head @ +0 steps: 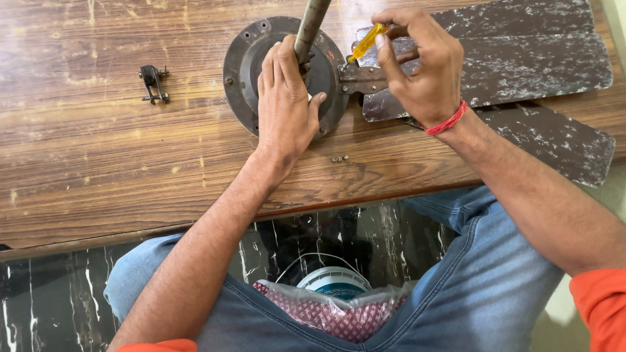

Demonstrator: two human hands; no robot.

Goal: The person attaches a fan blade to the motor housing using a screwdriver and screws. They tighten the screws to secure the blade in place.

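A dark round ceiling-fan motor housing (244,62) lies on a worn wooden table (98,163), with its metal down-rod (311,23) pointing up toward the camera. My left hand (283,98) rests flat on the housing and presses it down beside the rod. My right hand (420,62) holds a screwdriver with a yellow handle (366,42), its tip at the blade bracket (358,79) on the housing's right edge. Dusty brown fan blades (521,65) spread out to the right, partly under my right hand.
A small dark metal clamp part (154,83) lies on the table to the left. A few loose screws (337,158) sit near the front edge. Below the table, a plastic bag (336,313) with a white-and-teal round object rests between my knees on a black marble floor.
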